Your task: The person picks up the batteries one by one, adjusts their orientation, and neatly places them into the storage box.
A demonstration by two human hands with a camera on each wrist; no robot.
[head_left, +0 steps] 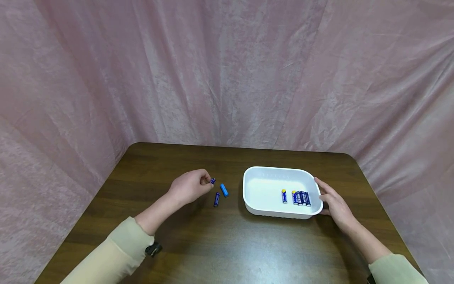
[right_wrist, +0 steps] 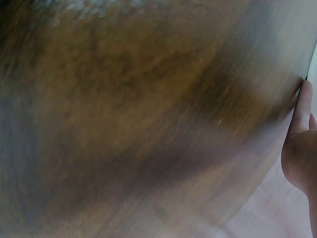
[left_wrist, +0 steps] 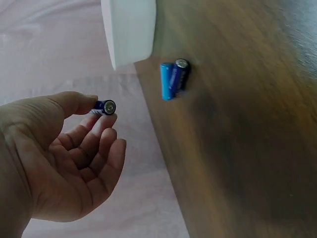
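My left hand [head_left: 191, 186] pinches a dark blue battery [left_wrist: 105, 107] between thumb and fingertips; its end faces the camera in the left wrist view. Just beyond those fingers, on the table, lie a light blue battery [head_left: 224, 190] and another dark blue battery [head_left: 216, 199]. At the right end of a white plastic tray [head_left: 262, 210], my right hand [head_left: 337, 207] rests against the rim with its fingers mostly straight. Inside the tray, several blue batteries [head_left: 301, 198] lie side by side near the right wall, and one yellow-tipped battery [head_left: 284, 196] sits apart to their left.
The brown wooden table [head_left: 227, 248] has rounded back corners. Pink curtains [head_left: 227, 79] hang behind it and along both sides. A black band [head_left: 153, 249] shows below the left sleeve.
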